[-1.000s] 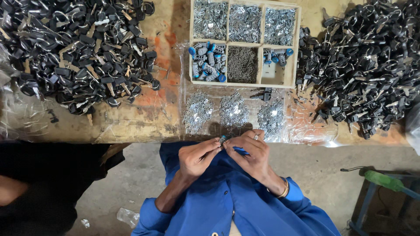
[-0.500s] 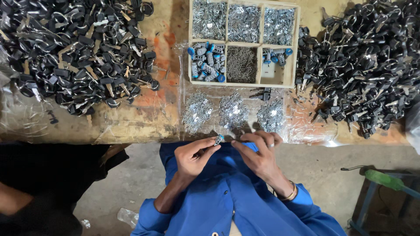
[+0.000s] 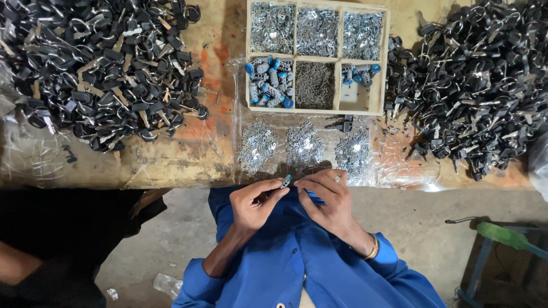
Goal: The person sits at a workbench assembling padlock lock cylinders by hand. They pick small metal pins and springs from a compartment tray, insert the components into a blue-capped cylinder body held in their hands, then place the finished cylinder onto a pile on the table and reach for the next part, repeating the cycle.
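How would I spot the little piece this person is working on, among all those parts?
Find the wooden tray of compartments, then drop past the three silvery heaps to the table's near edge. There, the left hand and right hand pinch a small silver cylinder with a blue tip, the only part off the table.

A worn, rough wooden workbench (image 3: 171,159) with orange stains lies partly under crinkled glossy clear plastic sheet (image 3: 399,165). A pale bare-wood divided tray (image 3: 386,63) holds shiny silver metal parts, beside heaps of matt black plastic key heads (image 3: 108,68) with dull metal blades. The sleeves (image 3: 394,268) are matt blue cloth.
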